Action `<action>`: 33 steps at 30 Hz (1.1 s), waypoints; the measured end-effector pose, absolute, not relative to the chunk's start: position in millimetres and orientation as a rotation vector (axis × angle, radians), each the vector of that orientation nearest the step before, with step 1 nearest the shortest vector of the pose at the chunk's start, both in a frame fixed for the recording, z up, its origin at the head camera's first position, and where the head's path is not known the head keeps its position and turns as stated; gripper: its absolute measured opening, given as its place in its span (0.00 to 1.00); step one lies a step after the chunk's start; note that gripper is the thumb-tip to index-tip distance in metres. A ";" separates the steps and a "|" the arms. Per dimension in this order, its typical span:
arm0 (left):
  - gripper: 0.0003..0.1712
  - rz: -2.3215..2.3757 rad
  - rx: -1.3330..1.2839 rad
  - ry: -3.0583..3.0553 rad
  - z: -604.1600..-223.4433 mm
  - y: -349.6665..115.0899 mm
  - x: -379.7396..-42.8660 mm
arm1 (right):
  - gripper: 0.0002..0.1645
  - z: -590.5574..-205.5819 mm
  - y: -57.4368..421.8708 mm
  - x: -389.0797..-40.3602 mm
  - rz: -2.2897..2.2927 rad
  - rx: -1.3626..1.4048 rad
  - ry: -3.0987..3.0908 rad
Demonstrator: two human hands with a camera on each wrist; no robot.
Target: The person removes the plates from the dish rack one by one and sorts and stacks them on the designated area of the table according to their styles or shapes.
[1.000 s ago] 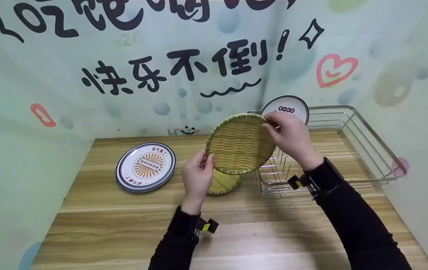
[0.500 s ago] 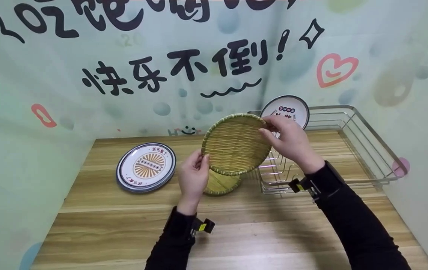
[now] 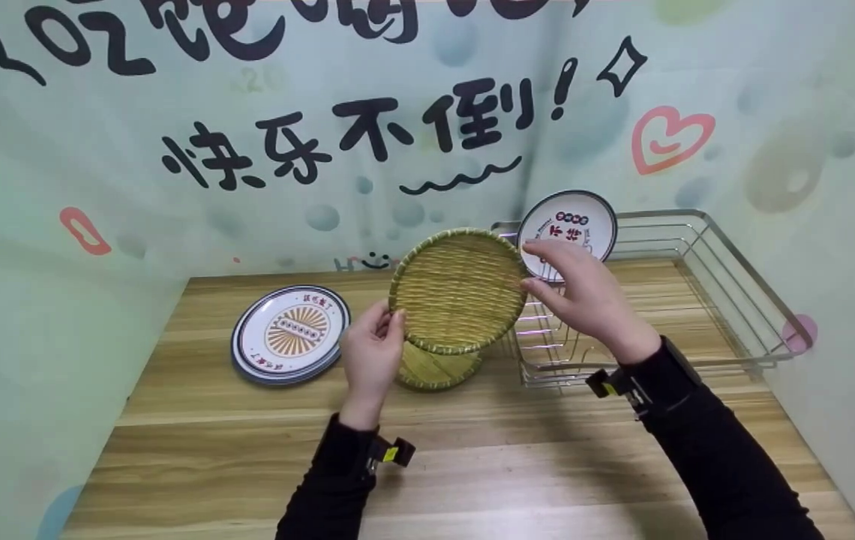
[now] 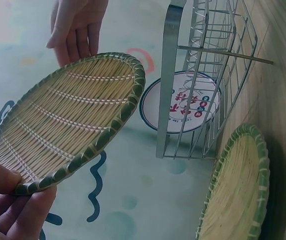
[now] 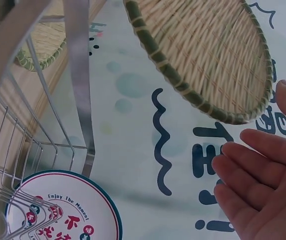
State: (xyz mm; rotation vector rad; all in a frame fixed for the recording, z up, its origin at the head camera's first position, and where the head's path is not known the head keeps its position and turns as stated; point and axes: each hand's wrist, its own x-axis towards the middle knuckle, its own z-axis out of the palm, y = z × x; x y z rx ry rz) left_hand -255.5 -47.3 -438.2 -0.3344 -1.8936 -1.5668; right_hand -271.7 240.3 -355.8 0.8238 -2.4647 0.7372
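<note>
A round woven bamboo tray with a green-bound rim is held up above the table. My left hand pinches its left edge between thumb and fingers, as the left wrist view also shows with the fingers at the rim. My right hand is by the tray's right edge, fingers spread and relaxed; the right wrist view shows its palm with nothing in it. Under the held tray, a second bamboo tray lies on the table, partly hidden.
A wire dish rack stands at the right, with a white plate upright at its back left corner. Stacked white plates with blue rims lie on the wooden table at the left. A printed curtain hangs behind.
The held bamboo tray has shifted left with my left hand. My right hand has let go of its right edge, so more of the upright plate shows.
</note>
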 end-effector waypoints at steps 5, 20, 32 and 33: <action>0.07 -1.602 -0.302 -1.906 -440.4 -51.9 -256.0 | 0.36 -360.8 244.0 -266.8 0.715 0.808 -2.483; 0.09 -1.637 -0.151 -1.996 -449.8 -61.6 -261.2 | 0.38 -372.3 253.2 -262.0 0.655 0.805 -2.512; 0.08 -1.629 -0.045 -2.113 -463.7 -67.2 -269.4 | 0.39 -377.2 260.1 -257.6 0.609 0.778 -2.549; 0.08 -1.632 -0.033 -2.121 -464.6 -67.6 -270.1 | 0.39 -377.5 260.5 -257.3 0.606 0.779 -2.549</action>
